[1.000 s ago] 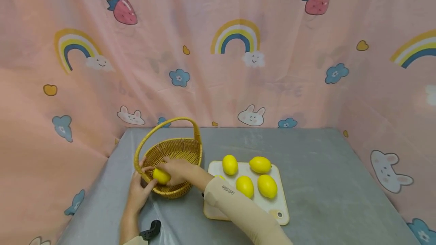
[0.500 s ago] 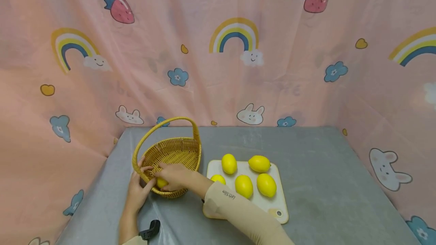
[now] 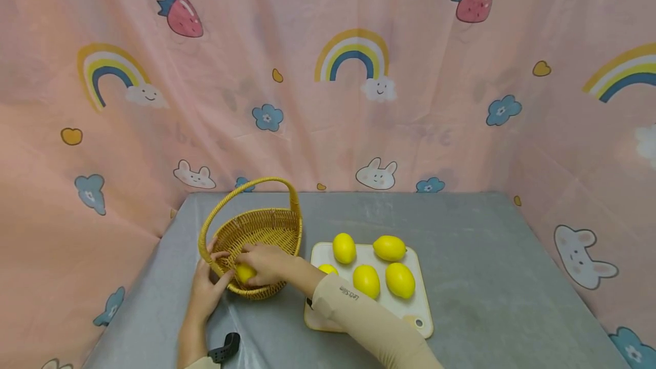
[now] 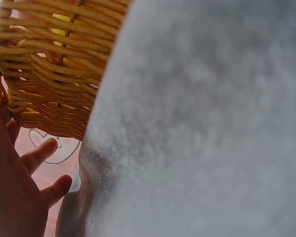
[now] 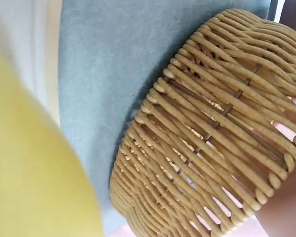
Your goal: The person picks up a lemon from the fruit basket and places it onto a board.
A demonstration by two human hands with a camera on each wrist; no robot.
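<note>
A yellow wicker basket (image 3: pixel 266 226) with a tall arched handle stands at the left of the table. My left hand (image 3: pixel 206 289) grips its near left rim, thumb on the rim's inner side. In the left wrist view, two fingers (image 4: pixel 42 154) stick out below the woven wall. My right hand (image 3: pixel 269 263) reaches inside the basket and holds a yellow lemon (image 3: pixel 245 273) low against the near left wall. Part of that lemon is hidden by the fingers. Yellow shows through the weave in the left wrist view.
Right of the basket lies a white cutting board (image 3: pixel 410 306) with several lemons (image 3: pixel 366 281) on it. The right sleeve (image 3: pixel 369 323) passes over the board's near left part. Grey cloth (image 3: pixel 476 278) covers the table, and a pink printed curtain (image 3: pixel 328 141) encloses it.
My right hand has lowered the lemon further into the basket, its fingers now covering more of it. The left hand stays at the rim. The lemons on the board have not moved.
</note>
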